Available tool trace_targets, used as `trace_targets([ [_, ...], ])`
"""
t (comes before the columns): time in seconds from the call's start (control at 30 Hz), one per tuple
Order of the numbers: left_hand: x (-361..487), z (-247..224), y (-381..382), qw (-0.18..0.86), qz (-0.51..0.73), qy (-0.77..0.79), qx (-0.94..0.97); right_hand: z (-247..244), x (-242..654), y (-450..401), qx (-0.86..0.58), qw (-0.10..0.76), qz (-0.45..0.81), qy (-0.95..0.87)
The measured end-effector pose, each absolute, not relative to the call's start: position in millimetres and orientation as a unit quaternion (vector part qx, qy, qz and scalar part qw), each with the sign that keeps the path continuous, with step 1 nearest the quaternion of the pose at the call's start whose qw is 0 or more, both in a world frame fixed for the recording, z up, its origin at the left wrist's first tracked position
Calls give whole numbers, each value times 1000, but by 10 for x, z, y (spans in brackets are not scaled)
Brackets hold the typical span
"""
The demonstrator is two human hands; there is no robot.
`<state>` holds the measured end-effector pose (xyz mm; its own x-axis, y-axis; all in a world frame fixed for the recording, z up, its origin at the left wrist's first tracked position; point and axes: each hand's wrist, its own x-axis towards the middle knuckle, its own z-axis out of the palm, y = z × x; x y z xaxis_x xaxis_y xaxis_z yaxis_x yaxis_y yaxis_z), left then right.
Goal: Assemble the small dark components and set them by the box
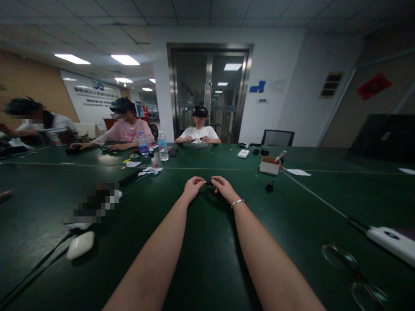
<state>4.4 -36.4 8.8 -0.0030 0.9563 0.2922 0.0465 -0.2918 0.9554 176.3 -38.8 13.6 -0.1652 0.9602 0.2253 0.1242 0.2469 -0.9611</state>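
Observation:
Both my arms reach forward over the green table (207, 242). Between my fingertips is a small dark object with a lighter, metallic-looking end (208, 182); it is too small to name. My left hand (193, 187) pinches its lighter left end. My right hand (222, 188), with a silver bracelet (237, 203) at the wrist, pinches its dark right end. The hands are close together, just above or on the tabletop; I cannot tell which. To the right of them stands a small black item (269, 186).
At right are a small box (269, 166) holding pens, eyeglasses (340, 255) and a white power bank-like device (391, 238). At left lie a white earbud case (81, 245) and crumpled paper (150, 171). Water bottles (163, 147) stand farther back. Three people sit across the table.

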Motion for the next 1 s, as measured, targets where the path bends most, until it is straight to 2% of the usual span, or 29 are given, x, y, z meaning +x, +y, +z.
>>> trace_targets([
  [0.4,25,27,-305,371,555,456,589,129,1755,-379,-421,472,448,-632],
  [1.0,76,131,-434,422,525,442,593,103,1773,-338,-424,484,453,-617],
])
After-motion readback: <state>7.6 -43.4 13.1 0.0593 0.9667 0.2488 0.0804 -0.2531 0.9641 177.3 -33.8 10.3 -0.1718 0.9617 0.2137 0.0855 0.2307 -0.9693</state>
